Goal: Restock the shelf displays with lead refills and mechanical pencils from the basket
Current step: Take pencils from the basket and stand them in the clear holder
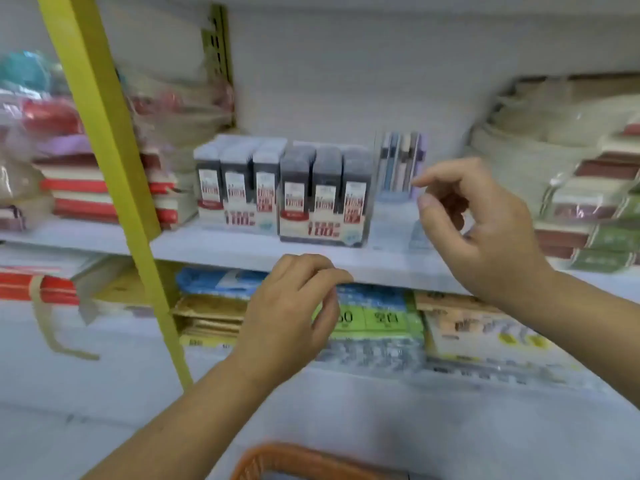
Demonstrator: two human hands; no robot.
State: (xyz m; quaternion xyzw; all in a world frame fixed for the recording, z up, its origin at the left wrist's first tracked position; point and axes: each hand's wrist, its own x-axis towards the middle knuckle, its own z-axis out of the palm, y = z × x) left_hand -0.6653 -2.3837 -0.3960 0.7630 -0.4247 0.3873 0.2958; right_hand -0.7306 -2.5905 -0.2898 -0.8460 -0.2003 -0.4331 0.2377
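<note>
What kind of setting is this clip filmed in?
Most likely a stationery aisle in a shop. The white shelf holds two clear display boxes of lead refills with retail labels, a clear case of mechanical pencils sits beside them, and an orange basket waits below the hands.

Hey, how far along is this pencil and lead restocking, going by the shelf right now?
Looks done: two clear display boxes of dark lead refill packs look full on the white shelf. In hand: nothing; the left hand and right hand are empty by the clear pencil holder. Left: unclear; only the orange basket's rim shows.
</note>
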